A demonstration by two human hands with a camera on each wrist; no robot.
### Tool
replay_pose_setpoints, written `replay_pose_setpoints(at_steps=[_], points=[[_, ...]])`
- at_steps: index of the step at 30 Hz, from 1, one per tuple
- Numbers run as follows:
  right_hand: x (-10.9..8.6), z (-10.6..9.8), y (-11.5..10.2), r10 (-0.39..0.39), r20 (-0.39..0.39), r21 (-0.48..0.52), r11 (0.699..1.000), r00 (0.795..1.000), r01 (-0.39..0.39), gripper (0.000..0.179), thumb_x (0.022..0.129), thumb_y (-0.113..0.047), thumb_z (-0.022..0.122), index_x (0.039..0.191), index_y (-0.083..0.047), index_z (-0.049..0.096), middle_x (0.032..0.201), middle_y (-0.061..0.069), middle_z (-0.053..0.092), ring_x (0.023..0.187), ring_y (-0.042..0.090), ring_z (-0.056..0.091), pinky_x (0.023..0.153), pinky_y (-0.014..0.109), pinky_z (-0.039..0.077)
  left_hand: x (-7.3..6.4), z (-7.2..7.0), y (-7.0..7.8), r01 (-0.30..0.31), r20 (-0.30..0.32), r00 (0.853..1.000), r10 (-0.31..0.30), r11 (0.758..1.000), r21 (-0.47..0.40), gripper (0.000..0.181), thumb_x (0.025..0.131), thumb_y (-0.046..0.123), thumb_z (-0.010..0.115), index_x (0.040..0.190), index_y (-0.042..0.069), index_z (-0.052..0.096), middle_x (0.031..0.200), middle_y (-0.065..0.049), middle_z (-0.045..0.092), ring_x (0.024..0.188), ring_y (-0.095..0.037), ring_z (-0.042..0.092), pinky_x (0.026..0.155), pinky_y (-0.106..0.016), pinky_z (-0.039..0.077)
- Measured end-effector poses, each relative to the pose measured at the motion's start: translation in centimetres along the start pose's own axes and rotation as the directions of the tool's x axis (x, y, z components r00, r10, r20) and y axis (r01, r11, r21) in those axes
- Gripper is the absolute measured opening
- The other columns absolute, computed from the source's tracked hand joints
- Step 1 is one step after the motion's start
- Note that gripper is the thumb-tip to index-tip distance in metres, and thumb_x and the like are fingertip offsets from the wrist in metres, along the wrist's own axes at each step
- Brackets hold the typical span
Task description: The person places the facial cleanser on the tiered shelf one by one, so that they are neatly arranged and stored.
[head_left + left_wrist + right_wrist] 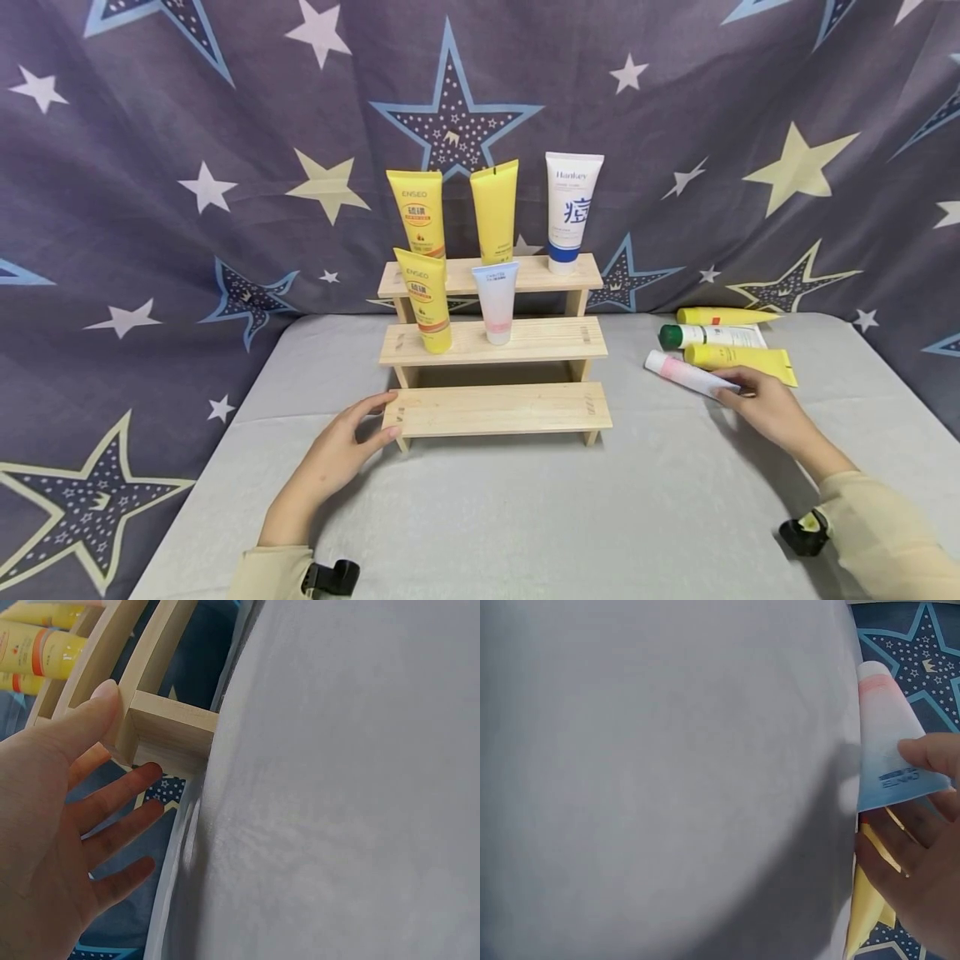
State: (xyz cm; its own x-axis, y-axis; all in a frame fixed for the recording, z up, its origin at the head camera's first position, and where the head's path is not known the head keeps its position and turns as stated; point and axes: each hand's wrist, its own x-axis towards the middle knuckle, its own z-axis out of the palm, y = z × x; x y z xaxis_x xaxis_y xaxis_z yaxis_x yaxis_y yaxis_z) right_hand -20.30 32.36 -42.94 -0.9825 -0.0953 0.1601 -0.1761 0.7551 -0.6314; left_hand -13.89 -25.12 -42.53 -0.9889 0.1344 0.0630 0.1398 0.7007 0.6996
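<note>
A three-step wooden rack (498, 410) stands mid-table. My left hand (341, 446) grips the left end of its lowest step between thumb and index finger; in the left wrist view the other fingers (124, 832) spread out beside the rack's leg. On the right, my right hand (768, 408) pinches the tail end of a white-and-pink squeeze tube (686, 372) lying at a slant. The right wrist view shows the thumb on that tube's (889, 742) bluish lower part. Just behind it lie a yellow tube (742, 360), a green-capped white tube (716, 336) and another yellow tube (723, 316).
Upright on the top step are two yellow tubes (416, 208) (495, 208) and a white-and-blue tube (572, 208). The middle step bears a yellow tube (426, 304) and a pale pink-and-blue tube (497, 304). A star-patterned cloth (315, 117) hangs behind the grey-covered table (510, 525).
</note>
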Motion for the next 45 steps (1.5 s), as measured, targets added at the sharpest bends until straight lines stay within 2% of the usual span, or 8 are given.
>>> replay_pose_setpoints(at_steps=[5,11,16,23,30,37,39,45], points=[[0.0,0.1,-0.4,0.022,-0.076,-0.003,1.0,0.997,-0.023,0.034,0.098,-0.021,0.065,0.115,0.009,0.065,0.105,0.027,0.066,0.093,0.033,0.063,0.065,0.018,0.046,0.0,0.0,0.0,0.003,0.002,1.0,-0.003,1.0,-0.004,0.061,0.093,0.048,0.064,0.145,0.02,0.05,0.14,-0.015,0.054,0.133,-0.037,0.046,0.109,-0.063,0.03],[0.1,-0.1,-1.5,0.052,-0.18,0.045,0.998,0.982,-0.044,0.036,0.099,-0.029,0.063,0.097,0.007,0.064,0.097,0.025,0.066,0.079,0.009,0.053,0.061,0.016,0.041,0.0,0.0,0.0,0.008,0.002,1.0,-0.008,1.0,0.001,0.061,0.093,0.048,0.064,0.146,0.02,0.05,0.14,-0.015,0.054,0.132,-0.037,0.046,0.109,-0.064,0.03],[0.0,-0.3,-2.9,0.068,-0.214,0.1,0.994,0.975,-0.047,0.035,0.099,-0.03,0.063,0.103,0.005,0.066,0.099,0.023,0.066,0.076,0.001,0.049,0.061,0.016,0.04,0.0,0.0,0.1,0.003,0.0,1.0,-0.003,1.0,0.003,0.06,0.094,0.046,0.065,0.145,0.019,0.05,0.14,-0.016,0.055,0.132,-0.037,0.046,0.109,-0.063,0.03],[-0.1,-0.5,-5.1,0.118,-0.245,0.155,0.985,0.962,-0.081,0.039,0.099,-0.034,0.062,0.11,0.003,0.066,0.081,-0.007,0.06,0.071,0.007,0.046,0.056,0.02,0.039,0.0,0.0,0.0,0.003,0.0,1.0,-0.003,1.0,0.002,0.061,0.093,0.048,0.065,0.145,0.019,0.05,0.14,-0.015,0.054,0.133,-0.038,0.046,0.109,-0.064,0.03],[-0.3,-0.6,-7.6,0.137,-0.311,0.242,0.968,0.94,-0.061,0.034,0.096,-0.03,0.067,0.111,0.001,0.067,0.079,-0.022,0.057,0.071,0.002,0.049,0.058,0.015,0.04,0.0,0.0,0.0,0.001,-0.003,1.0,-0.001,1.0,0.001,0.062,0.093,0.049,0.064,0.145,0.02,0.05,0.14,-0.015,0.055,0.132,-0.037,0.046,0.109,-0.063,0.03],[-0.1,0.1,-10.3,0.183,-0.36,0.493,0.87,0.915,0.02,0.007,0.093,-0.018,0.071,0.1,-0.02,0.07,0.091,-0.017,0.063,0.077,-0.001,0.057,0.065,0.01,0.049,0.0,0.1,0.0,0.001,-0.003,1.0,-0.001,1.0,0.001,0.062,0.093,0.05,0.064,0.145,0.02,0.05,0.139,-0.015,0.055,0.132,-0.037,0.046,0.109,-0.063,0.03],[0.0,0.3,-11.0,0.19,-0.391,0.523,0.851,0.901,0.048,0.007,0.092,-0.016,0.072,0.099,-0.019,0.072,0.092,-0.013,0.064,0.076,0.002,0.057,0.064,0.011,0.049,0.0,0.1,0.0,0.0,-0.002,1.0,0.0,1.0,-0.001,0.062,0.093,0.049,0.064,0.145,0.02,0.05,0.139,-0.015,0.055,0.133,-0.037,0.046,0.11,-0.063,0.03],[0.9,1.0,-13.5,0.207,-0.477,0.646,0.741,0.854,0.182,0.005,0.088,-0.009,0.075,0.093,-0.007,0.073,0.087,-0.002,0.066,0.076,0.01,0.055,0.064,0.016,0.046,0.0,0.1,0.0,-0.001,-0.005,1.0,0.001,1.0,0.008,0.062,0.093,0.05,0.064,0.145,0.02,0.05,0.139,-0.016,0.055,0.132,-0.038,0.046,0.109,-0.064,0.03]])
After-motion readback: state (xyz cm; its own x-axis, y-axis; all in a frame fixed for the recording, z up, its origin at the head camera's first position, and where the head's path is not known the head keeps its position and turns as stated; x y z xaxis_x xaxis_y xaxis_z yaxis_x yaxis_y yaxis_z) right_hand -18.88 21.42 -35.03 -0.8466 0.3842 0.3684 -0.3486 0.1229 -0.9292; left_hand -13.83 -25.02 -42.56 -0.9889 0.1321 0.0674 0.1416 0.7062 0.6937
